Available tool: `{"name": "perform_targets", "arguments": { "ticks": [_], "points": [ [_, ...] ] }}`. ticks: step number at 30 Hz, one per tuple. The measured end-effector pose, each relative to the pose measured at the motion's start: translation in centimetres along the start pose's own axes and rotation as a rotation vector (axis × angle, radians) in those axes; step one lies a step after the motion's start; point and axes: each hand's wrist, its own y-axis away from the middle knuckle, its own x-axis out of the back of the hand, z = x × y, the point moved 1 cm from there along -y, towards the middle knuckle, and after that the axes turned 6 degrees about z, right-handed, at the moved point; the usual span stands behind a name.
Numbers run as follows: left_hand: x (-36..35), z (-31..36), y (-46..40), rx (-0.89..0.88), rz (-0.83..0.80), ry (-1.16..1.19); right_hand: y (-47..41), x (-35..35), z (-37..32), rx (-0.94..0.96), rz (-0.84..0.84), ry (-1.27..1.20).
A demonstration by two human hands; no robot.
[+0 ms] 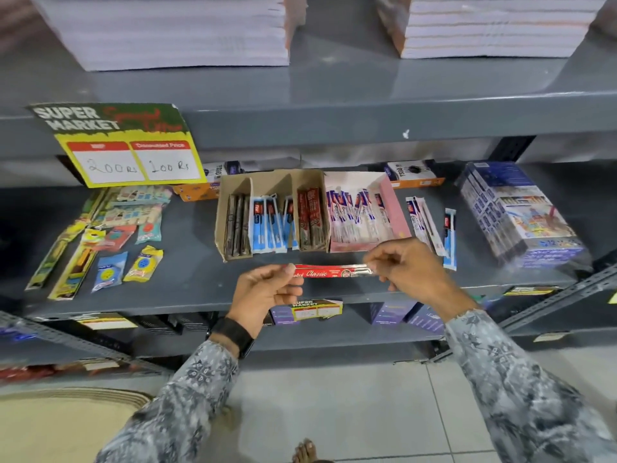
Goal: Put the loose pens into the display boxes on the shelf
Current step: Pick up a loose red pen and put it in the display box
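A red pen packet marked "Classic" is held level in front of the shelf, my left hand pinching its left end and my right hand pinching its right end. Just behind it stands a brown cardboard display box with three compartments: dark pens on the left, blue-and-white packets in the middle, red packets on the right. A pink display box beside it holds white-and-blue pen packets. Loose pen packets and a blue one lie on the shelf right of the pink box.
A grey metal shelf carries stationery packets at the left, a blue boxed stack at the right and a yellow price sign on the upper shelf edge. Paper stacks sit above. Tiled floor lies below.
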Motion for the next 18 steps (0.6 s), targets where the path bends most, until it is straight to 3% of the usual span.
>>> {"name": "perform_targets", "arguments": {
  "ticks": [3, 5, 7, 9, 13, 18],
  "points": [
    [0.4, 0.0, -0.7, -0.023, 0.017, -0.01, 0.8, -0.8, 0.5, -0.08, -0.123, 0.035],
    [0.5, -0.2, -1.1, -0.064, 0.047, -0.043, 1.6, -1.9, 1.1, -0.178, -0.103, -0.016],
    [0.8, -1.0, -1.5, -0.215, 0.139, -0.3, 2.3, -3.4, 1.8, -0.306, 0.044, -0.151],
    [1.7, -2.2, -1.8, -0.433, 0.209, -0.778, 2.9, -5.2, 1.9, -0.426, 0.185, -0.325],
    [3.1, -5.6, -2.4, -0.551, -0.037, -1.38, 1.5, -9.0, 0.4, -0.557, 0.273, -0.638],
    [3.2, -5.7, -2.4, -0.547, -0.083, -1.447, -1.8, -11.3, -1.3, -0.63, 0.232, -1.208]
  ]
}}
